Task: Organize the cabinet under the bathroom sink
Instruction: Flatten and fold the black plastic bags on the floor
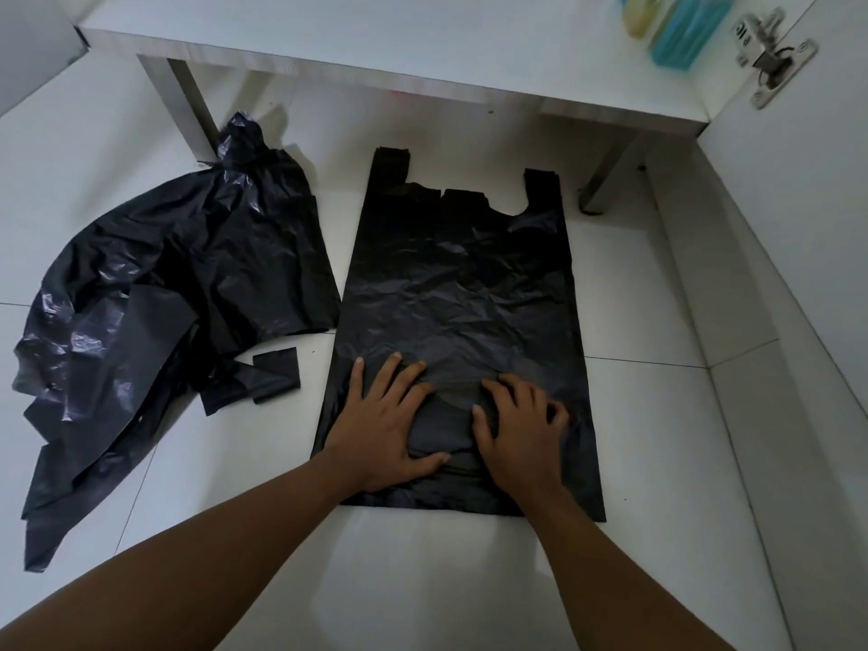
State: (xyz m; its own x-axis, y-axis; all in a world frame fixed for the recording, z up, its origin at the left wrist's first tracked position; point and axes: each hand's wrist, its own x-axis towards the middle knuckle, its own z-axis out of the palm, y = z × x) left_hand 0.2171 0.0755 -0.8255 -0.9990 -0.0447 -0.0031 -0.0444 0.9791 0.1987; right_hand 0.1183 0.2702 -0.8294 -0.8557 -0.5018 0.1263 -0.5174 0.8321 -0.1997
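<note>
A black plastic bag lies spread flat on the white tiled floor. Its two handles point to the far side, toward the cabinet base, and its closed bottom edge is nearest the person. Both hands rest on the near part of this bag, side by side and a little apart.

The left grip is wide. Its palm is down, its fingers are nearly straight and fanned over the plastic, and its thumb reaches right along a fold. The right grip also presses down on the bag, with the fingers bent at the knuckles. It is motion-blurred, so I cannot tell whether it pinches a fold or only pushes on the sheet. Between the two hands the plastic is wrinkled and looks doubled over.

To the left, a crumpled heap of black bags sprawls on the floor, just beside the flat bag's left edge. Its far tip lies against the left cabinet leg.

The white cabinet base stands on metal legs at the far side. At its far right end are a yellow bottle and a blue bottle, both blurred. Right of them, a metal hinge sits on the open white door.
</note>
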